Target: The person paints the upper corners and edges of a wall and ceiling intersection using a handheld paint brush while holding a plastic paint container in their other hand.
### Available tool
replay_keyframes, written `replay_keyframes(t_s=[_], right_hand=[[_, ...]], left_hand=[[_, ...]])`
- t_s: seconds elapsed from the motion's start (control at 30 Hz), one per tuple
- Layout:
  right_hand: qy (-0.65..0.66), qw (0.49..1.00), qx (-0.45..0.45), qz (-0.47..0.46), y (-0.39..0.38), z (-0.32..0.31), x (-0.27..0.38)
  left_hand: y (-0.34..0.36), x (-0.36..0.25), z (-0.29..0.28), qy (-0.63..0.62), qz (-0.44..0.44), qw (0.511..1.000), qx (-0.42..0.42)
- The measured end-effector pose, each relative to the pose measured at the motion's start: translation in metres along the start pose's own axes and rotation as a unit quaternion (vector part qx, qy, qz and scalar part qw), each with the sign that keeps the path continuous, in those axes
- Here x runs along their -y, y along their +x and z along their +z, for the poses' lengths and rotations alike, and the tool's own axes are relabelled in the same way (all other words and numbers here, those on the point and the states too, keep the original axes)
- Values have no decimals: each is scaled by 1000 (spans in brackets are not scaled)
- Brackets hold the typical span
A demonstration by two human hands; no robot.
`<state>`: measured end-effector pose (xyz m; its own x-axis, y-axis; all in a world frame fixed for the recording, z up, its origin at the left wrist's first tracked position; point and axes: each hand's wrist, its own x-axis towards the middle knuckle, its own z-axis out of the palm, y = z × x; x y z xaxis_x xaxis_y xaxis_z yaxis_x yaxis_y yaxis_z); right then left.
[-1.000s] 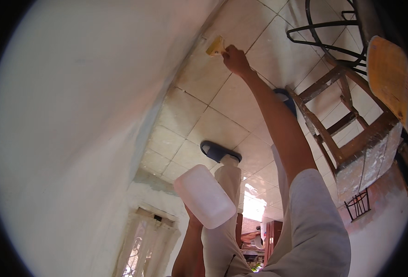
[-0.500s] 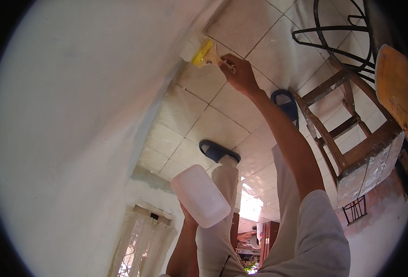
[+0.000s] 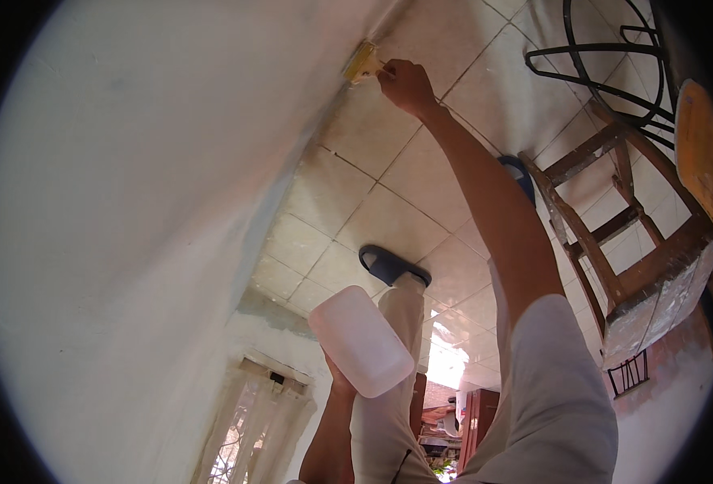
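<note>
- Right hand (image 3: 405,83) clenched on the brush (image 3: 362,61) — bristles now pressed to the wall (image 3: 130,202) foot at 12 o'clock, further along the tile (image 3: 421,169) seam than a second ago.
- Left hand (image 3: 342,379) grasps the white tub (image 3: 360,340) at 6 o'clock, position unchanged.
- Judgement: the stroke is advancing along the base — more seam remains.

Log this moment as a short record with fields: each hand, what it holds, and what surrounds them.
right hand: arm stretched out, holding a yellow brush at the foot of the white wall
left hand: gripping a white plastic container from below
floor: pale square tiles
feet: dark slipper on one foot
nearby: wooden stool; black metal chair frame
</note>
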<state>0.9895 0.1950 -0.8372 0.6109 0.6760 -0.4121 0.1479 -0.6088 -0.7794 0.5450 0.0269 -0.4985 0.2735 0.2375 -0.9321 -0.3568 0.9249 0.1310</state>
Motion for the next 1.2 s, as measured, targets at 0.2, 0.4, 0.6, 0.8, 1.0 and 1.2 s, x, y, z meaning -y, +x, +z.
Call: replay_keyframes(t_s=[0.2,0.4,0.6,0.8,1.0,1.2], right_hand=[[111,992,47,-41,-86,-40,12],[6,998,-7,58,-35,-14,-58],[10,998,-45,36,12,17,-55],[37,999,-6,38,-11,6,-13],[96,990,99,-19,-81,-24,-4],[-25,997,-45,52,-5,-4,-40]], left_hand=[[-3,0,8,-11,-2,1000,11],[29,10,29,-49,-33,997,47],[67,18,41,-111,-25,990,78],[62,9,43,-66,-23,994,85],[49,7,44,-57,-18,996,67],[63,12,41,-99,-35,990,96]])
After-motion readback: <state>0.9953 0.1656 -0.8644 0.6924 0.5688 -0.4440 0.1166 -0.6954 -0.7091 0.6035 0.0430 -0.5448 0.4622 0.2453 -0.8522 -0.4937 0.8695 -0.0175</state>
